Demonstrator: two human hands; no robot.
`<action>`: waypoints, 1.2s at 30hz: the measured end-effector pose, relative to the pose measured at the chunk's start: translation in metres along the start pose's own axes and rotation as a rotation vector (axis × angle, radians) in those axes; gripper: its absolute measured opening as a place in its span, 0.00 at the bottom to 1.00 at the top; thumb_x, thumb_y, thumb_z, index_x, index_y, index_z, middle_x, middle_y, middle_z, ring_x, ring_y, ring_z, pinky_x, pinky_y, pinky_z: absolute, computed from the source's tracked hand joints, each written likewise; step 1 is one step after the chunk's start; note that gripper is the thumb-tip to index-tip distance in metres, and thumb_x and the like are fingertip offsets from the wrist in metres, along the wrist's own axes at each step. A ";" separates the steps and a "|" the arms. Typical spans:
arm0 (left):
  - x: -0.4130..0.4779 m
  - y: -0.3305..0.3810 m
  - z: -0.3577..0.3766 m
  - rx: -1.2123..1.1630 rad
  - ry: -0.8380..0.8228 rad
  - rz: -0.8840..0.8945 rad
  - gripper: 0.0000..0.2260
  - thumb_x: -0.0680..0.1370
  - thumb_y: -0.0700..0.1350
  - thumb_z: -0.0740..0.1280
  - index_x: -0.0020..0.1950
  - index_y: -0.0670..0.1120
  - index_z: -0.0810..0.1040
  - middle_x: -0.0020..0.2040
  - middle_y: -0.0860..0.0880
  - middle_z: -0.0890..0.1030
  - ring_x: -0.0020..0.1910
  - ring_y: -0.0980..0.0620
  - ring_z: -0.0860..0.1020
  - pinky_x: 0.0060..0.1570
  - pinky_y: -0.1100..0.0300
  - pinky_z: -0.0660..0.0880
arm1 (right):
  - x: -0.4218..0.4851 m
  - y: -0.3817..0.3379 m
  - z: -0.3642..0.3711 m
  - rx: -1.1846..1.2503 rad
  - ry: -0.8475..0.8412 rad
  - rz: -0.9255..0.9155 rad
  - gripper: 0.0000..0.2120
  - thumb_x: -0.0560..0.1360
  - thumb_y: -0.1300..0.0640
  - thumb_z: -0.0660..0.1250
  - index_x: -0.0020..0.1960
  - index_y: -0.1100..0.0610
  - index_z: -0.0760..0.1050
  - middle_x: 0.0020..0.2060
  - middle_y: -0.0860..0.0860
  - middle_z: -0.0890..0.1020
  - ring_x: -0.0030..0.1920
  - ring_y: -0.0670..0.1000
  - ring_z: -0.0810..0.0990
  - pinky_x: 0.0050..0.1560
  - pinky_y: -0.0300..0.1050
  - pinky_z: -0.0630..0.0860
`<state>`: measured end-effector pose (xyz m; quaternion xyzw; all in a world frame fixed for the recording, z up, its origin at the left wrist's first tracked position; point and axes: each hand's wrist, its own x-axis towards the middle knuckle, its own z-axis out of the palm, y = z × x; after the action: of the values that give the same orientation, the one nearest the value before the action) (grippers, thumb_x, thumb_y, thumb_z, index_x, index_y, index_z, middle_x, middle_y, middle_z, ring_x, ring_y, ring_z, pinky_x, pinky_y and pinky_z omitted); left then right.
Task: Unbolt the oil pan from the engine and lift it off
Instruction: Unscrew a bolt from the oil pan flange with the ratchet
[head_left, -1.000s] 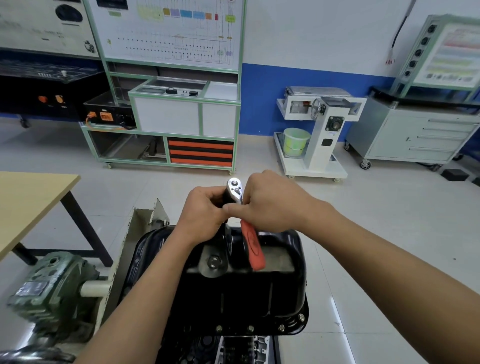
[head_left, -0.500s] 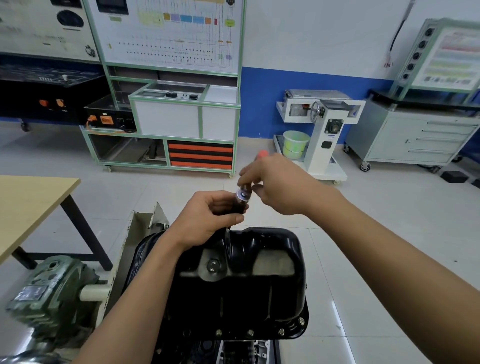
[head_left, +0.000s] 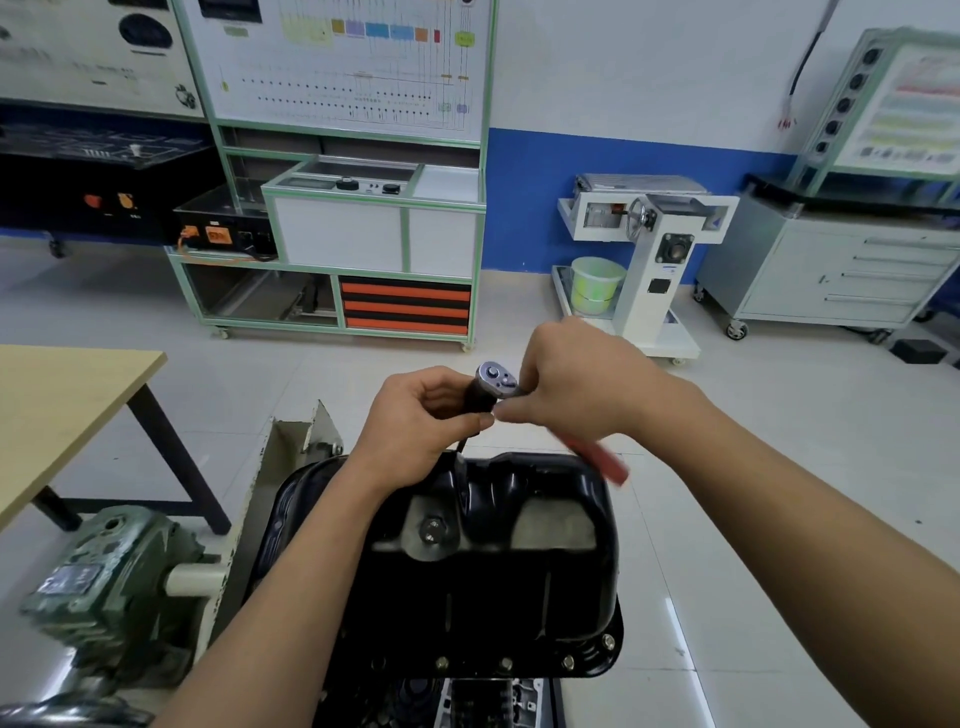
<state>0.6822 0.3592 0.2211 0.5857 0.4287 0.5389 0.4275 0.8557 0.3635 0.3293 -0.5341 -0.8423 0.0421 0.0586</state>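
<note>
The pan (head_left: 483, 597) is shiny black, with silver bolts (head_left: 505, 663) along its rim. The ratchet (head_left: 496, 375) has a silver head and a red handle. The wall (head_left: 530, 197) is white above and blue below. The drawers (head_left: 405, 306) go in orange and black stripes. The bucket (head_left: 596, 285) is pale green, the table (head_left: 62, 405) light wood on black legs, the motor (head_left: 109, 587) dull green.

Hands, two: left hand (head_left: 415, 415), right hand (head_left: 576, 384); ratchet (head_left: 496, 376), one, at 12 o'clock of the oil pan (head_left: 483, 597), one; rim bolts (head_left: 505, 664), four showing at the pan's 6 o'clock; orange drawer fronts (head_left: 405, 296), three; bucket (head_left: 596, 283), one; table (head_left: 62, 405), one.
</note>
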 end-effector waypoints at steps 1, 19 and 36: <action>0.000 0.000 0.000 0.004 -0.002 0.011 0.11 0.70 0.29 0.77 0.49 0.40 0.84 0.45 0.47 0.88 0.45 0.50 0.86 0.53 0.55 0.83 | -0.002 -0.003 0.001 0.052 -0.041 0.002 0.24 0.71 0.39 0.72 0.30 0.59 0.77 0.23 0.51 0.75 0.29 0.53 0.74 0.30 0.45 0.71; -0.004 0.002 -0.001 0.119 -0.145 -0.039 0.14 0.73 0.32 0.77 0.52 0.49 0.84 0.47 0.53 0.88 0.49 0.55 0.86 0.55 0.64 0.79 | 0.011 0.001 0.000 -0.148 0.054 -0.161 0.19 0.75 0.66 0.65 0.60 0.49 0.82 0.58 0.51 0.81 0.58 0.56 0.78 0.52 0.49 0.77; -0.002 -0.004 0.003 0.094 0.024 -0.003 0.11 0.69 0.32 0.79 0.46 0.45 0.84 0.43 0.46 0.88 0.44 0.47 0.86 0.53 0.43 0.82 | -0.003 0.006 0.002 -0.019 0.063 0.031 0.12 0.70 0.46 0.72 0.37 0.55 0.84 0.31 0.52 0.82 0.35 0.54 0.80 0.30 0.43 0.76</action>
<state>0.6850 0.3583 0.2169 0.5980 0.4593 0.5247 0.3951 0.8624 0.3630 0.3261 -0.5487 -0.8320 0.0182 0.0795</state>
